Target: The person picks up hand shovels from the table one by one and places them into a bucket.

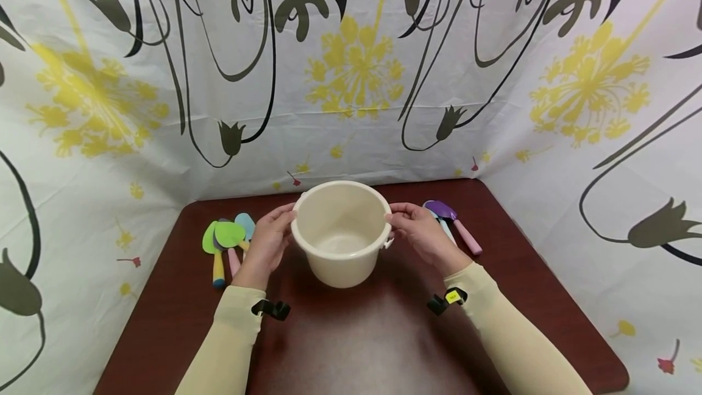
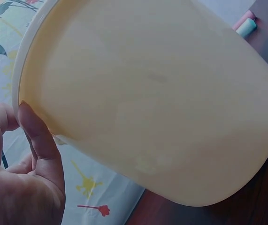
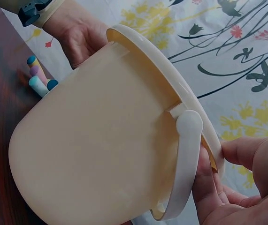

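Note:
A cream plastic bucket (image 1: pixel 341 267) is held over the middle of the table, its mouth tipped toward the head camera. At the left of its rim, my left hand (image 1: pixel 267 241) pinches the edge between thumb and fingers. The opposite side of the rim is gripped by my right hand (image 1: pixel 425 233), with the thumb on one face and the fingers under the lip. In the right wrist view, the bucket's handle (image 3: pixel 187 159) hangs folded against the outer wall beside the right fingers. I cannot tell whether the base touches the table.
On the dark red-brown table (image 1: pixel 351 346), several small shovels (image 1: pixel 230 233) with green and blue blades lie at the left. A purple shovel (image 1: pixel 441 209) with a pink handle lies at the right beside a blue one. A flower-patterned cloth (image 1: pixel 351 139) surrounds the back and sides.

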Available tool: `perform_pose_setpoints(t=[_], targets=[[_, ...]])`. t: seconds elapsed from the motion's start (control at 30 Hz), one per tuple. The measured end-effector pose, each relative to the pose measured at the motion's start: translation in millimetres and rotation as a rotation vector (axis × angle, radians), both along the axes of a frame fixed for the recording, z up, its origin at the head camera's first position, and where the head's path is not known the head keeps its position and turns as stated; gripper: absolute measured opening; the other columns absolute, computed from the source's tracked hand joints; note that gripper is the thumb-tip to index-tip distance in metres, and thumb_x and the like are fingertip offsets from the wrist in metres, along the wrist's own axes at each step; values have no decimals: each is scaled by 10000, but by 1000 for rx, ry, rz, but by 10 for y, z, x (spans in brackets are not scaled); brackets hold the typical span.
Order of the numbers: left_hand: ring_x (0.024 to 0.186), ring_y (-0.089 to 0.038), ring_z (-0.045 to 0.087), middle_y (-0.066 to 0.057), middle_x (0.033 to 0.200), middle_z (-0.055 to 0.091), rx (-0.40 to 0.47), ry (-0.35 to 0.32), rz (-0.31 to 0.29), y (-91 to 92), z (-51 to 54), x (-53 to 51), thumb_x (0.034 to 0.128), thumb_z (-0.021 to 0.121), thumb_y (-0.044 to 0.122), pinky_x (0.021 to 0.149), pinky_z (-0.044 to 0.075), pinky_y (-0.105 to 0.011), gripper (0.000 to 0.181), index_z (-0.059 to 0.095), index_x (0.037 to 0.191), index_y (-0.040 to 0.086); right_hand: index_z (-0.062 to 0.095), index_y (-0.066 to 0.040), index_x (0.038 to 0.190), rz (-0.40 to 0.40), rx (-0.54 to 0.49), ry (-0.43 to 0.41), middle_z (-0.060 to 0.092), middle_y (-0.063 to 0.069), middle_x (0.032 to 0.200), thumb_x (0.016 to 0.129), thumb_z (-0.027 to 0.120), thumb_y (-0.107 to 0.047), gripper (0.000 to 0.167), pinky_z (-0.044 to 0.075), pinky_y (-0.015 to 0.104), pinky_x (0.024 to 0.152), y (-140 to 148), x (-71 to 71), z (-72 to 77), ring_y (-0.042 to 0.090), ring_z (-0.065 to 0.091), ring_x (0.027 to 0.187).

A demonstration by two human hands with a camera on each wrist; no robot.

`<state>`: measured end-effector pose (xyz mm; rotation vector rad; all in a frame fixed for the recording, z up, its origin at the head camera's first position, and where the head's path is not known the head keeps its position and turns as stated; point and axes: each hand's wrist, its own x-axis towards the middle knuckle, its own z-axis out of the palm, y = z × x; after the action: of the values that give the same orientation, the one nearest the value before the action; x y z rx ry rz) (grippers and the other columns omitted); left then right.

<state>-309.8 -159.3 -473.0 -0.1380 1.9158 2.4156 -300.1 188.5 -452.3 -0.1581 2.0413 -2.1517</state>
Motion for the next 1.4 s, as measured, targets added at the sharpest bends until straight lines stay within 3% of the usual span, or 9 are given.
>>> perform_pose_setpoints(t=[0.3, 0.5, 0.73, 0.9, 1.03, 1.13, 1.3, 1.4], targets=[[1018, -190, 694, -47, 1219, 741, 54, 11, 23, 27, -2, -4, 1101, 713, 237, 806, 594, -252, 395, 703, 1445, 45, 540, 123, 1473, -33, -36, 4, 700, 286, 1268, 1109, 668, -84, 438, 621, 282, 833, -24, 17, -15, 145, 723, 868], [997, -186, 693, -49, 1189, 745, 64, 6, 34, 38, 5, -3, 1095, 712, 216, 790, 592, -251, 386, 708, 1436, 34, 560, 108, 1453, -104, 2, 25, 733, 86, 1140, 1111, 701, -219, 494, 623, 343, 921, 82, 5, -12, 155, 743, 925], [969, -189, 694, -69, 1184, 749, 75, 0, 42, 44, 27, 4, 1088, 718, 195, 760, 590, -242, 378, 714, 1428, 31, 632, 38, 1427, -200, 234, 72, 714, 31, 1182, 1095, 724, -365, 530, 613, 298, 911, 472, -5, 2, 143, 744, 948], [964, -189, 690, -73, 1185, 746, 72, -1, 38, 44, 25, 4, 1087, 721, 202, 756, 587, -240, 382, 714, 1431, 36, 645, 14, 1450, -240, 345, 78, 726, 27, 1195, 1101, 705, -401, 545, 619, 292, 911, 763, 14, -55, 123, 750, 984], [983, -209, 689, -92, 1219, 738, 68, -1, 38, 31, 19, 5, 1085, 728, 208, 756, 588, -244, 379, 720, 1425, 43, 668, 7, 1421, -289, 441, 120, 740, 97, 1195, 1106, 696, -403, 518, 624, 245, 830, 975, -11, -154, 87, 736, 954], [979, -203, 690, -92, 1231, 740, 70, -2, 39, 23, 13, 3, 1084, 731, 209, 755, 586, -242, 383, 719, 1426, 38, 683, -10, 1404, -338, 562, 179, 740, 178, 1197, 1113, 683, -400, 486, 616, 249, 785, 1115, -16, -219, 129, 721, 939], [945, -174, 690, -81, 1222, 741, 80, 6, 38, 24, 18, 8, 1085, 726, 201, 747, 582, -236, 391, 711, 1434, 25, 684, -5, 1403, -400, 779, 277, 725, 231, 1263, 1124, 652, -402, 486, 582, 453, 907, 1318, -14, -314, 345, 708, 1100], [942, -174, 687, -84, 1224, 738, 82, 3, 39, 36, 27, 9, 1085, 726, 194, 743, 584, -238, 377, 718, 1425, 31, 669, 29, 1402, -413, 852, 303, 685, 267, 1333, 1117, 667, -357, 480, 541, 598, 1007, 1428, -26, -386, 440, 674, 1203]])
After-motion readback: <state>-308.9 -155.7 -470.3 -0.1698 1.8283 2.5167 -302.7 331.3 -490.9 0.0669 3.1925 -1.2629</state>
